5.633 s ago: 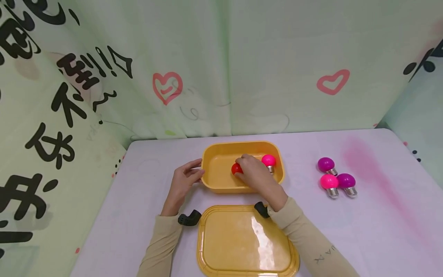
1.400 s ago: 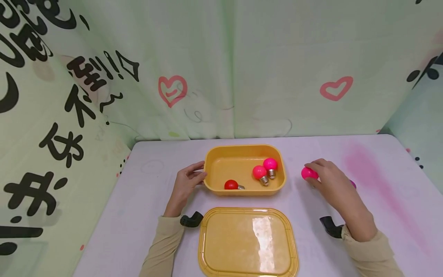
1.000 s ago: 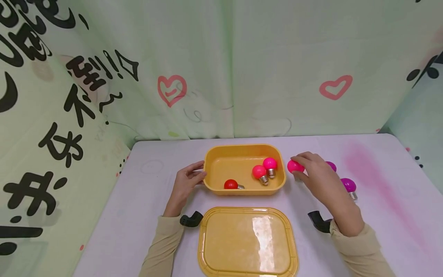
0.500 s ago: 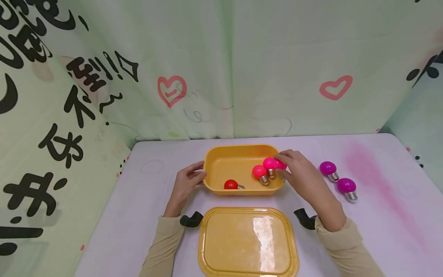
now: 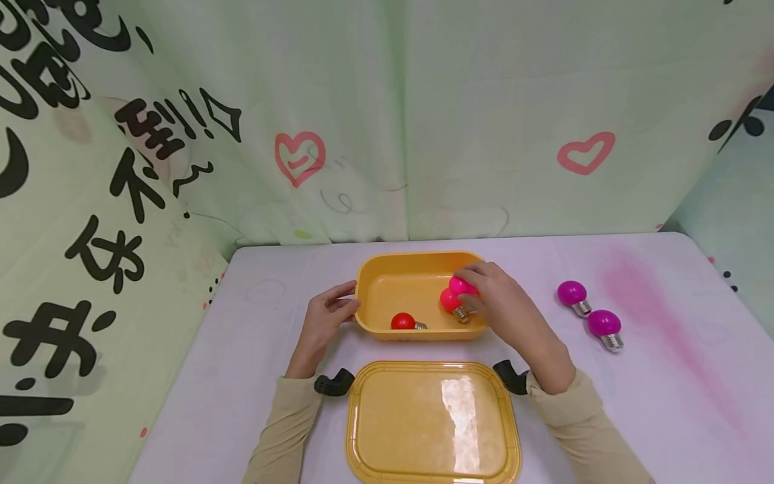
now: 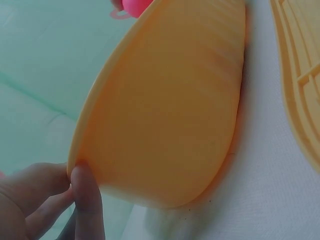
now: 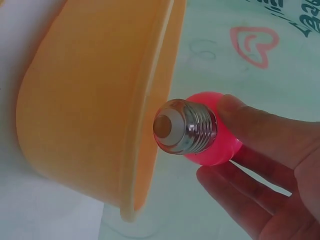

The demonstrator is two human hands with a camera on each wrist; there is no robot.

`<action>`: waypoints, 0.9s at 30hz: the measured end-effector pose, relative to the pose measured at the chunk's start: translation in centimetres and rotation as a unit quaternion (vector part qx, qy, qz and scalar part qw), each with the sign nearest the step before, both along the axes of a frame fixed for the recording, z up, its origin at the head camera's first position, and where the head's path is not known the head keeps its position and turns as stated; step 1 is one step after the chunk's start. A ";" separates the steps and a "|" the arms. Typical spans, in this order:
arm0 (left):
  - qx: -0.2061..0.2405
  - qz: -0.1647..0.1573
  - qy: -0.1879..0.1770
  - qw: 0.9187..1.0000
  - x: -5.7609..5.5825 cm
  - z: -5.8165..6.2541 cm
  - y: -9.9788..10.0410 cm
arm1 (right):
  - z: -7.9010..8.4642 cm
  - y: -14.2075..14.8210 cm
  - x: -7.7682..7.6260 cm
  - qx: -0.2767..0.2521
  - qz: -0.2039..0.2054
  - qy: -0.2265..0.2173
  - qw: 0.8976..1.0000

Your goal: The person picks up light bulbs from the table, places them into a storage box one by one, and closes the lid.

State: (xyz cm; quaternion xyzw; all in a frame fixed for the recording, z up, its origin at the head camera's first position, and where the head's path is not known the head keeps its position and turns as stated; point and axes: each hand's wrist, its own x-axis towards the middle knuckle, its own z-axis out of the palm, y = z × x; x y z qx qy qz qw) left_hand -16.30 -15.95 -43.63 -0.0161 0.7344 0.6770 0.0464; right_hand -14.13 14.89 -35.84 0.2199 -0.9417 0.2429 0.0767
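Note:
A yellow plastic box (image 5: 393,275) stands on the table. My left hand (image 5: 326,323) pinches its left rim; the left wrist view shows the thumb (image 6: 86,195) on one side of the rim and fingers on the other. Over the box's right end, my right hand (image 5: 508,302) holds a bright pink light bulb (image 5: 462,285) by its globe. In the right wrist view its metal screw base (image 7: 185,127) points toward the box. Inside the box lie a red bulb (image 5: 402,321) and a pinkish-red bulb (image 5: 449,300). Another pink bulb there is hidden behind the right hand.
Two purple bulbs (image 5: 605,324) lie on the table (image 5: 665,396) to the right. A yellow lid (image 5: 411,423) lies flat in front of the box. Behind the table hangs a pale green curtain (image 5: 471,114) with drawn hearts and black lettering.
My right hand has picked up the pink bulb from beside the purple ones and carried it left, over the box. Earlier it set the pinkish-red bulb inside. My left hand stays on the rim.

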 end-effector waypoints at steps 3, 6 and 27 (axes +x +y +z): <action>-0.002 0.001 -0.001 1.000 0.0 0.1 0.0 | -0.3 -0.6 -0.2 -0.002 0.009 0.005 1.000; -0.006 0.001 0.000 1.000 0.0 0.1 0.0 | -0.5 -1.1 -0.3 -0.008 0.018 0.005 1.000; 0.010 -0.003 -0.001 1.000 -0.2 0.0 -0.1 | -1.9 -4.4 -1.5 0.012 0.060 0.014 0.998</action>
